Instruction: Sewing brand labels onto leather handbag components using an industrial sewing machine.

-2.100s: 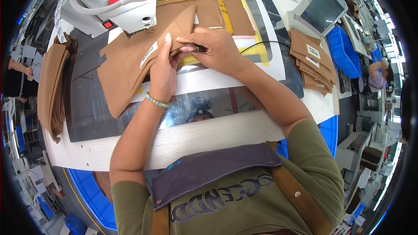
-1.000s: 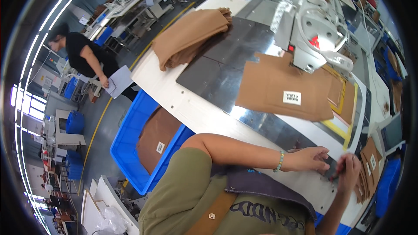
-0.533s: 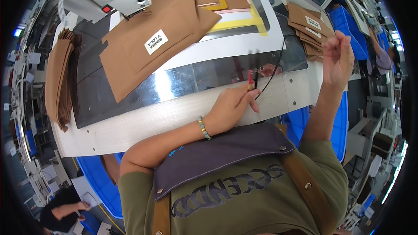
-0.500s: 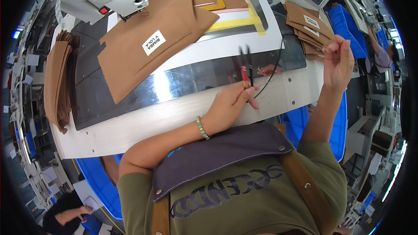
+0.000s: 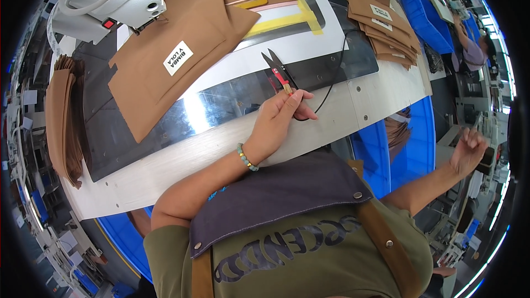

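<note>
My left hand [image 5: 277, 117] is closed around a pair of thread snips [image 5: 281, 74] with red and tan on the handle. The blades stand apart and point up and away, over the dark glossy plate at the near side of the table. Far out to the right, past the table edge, my right hand [image 5: 468, 152] hangs in the air, slightly blurred. Its fingers are curled in, and anything between them is too small to see. Left of the snips lies a brown fabric piece [image 5: 165, 85] with a white label, partly under the sewing machine head [image 5: 110, 5].
A bundle of folded brown pieces [image 5: 61, 124] stands at the left. More labelled brown pieces [image 5: 383, 25] are stacked at the right, by a blue bin [image 5: 425, 19]. A black cable [image 5: 338, 66] crosses the table. Blue bins [image 5: 422, 149] sit below its front edge. A person [image 5: 472, 52] works beyond.
My right hand has swung outward and down, from beside the stacked pieces to past the table edge. My left hand still holds the snips, now tilted more to the left. The view has shifted slightly.
</note>
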Available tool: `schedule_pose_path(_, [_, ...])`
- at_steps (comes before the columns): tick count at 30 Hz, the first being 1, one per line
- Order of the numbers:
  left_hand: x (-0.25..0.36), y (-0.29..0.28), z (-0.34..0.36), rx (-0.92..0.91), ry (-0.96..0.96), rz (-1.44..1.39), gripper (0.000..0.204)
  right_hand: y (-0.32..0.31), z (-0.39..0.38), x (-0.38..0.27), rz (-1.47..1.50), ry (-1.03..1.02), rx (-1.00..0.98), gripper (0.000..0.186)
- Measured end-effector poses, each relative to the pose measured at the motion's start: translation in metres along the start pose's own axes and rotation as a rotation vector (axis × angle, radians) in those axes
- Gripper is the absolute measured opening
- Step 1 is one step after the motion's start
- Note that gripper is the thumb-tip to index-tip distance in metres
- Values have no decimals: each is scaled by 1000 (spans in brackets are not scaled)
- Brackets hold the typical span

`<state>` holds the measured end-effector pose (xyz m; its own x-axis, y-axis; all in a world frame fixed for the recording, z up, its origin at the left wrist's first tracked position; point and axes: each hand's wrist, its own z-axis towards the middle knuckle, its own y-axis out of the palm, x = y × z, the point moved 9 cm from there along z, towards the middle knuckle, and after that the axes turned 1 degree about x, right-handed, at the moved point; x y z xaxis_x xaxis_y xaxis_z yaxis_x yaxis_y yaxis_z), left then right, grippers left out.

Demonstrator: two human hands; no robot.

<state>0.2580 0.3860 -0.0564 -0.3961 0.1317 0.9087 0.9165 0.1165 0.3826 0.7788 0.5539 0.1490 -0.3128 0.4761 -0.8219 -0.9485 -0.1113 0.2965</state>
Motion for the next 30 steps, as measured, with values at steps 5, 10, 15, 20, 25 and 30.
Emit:
schedule_pose_path(5, [0, 1, 0, 3, 25, 11, 38, 111, -80, -25, -555, 8, -826, 43])
schedule_pose_path(10, [5, 9, -5, -18, 45, 135, 35, 189, -75, 36, -525, 35, -721, 52])
schedule_pose_path(15, [21, 15, -7, -86, 181, 610, 31, 317, -142, 147, -510, 329, -920, 45])
schedule_pose_path(20, [60, 27, -28, -184, 510, 1060, 29, 377, -166, 199, -466, 573, -1052, 24])
schedule_pose_path(25, [121, -52, -49, 139, 595, 1385, 37, 357, -64, 228, -1018, 211, -834, 25])
schedule_pose_path(30, [138, -127, -60, 479, 453, 1902, 40, 374, -40, 228, -1205, -291, -782, 26])
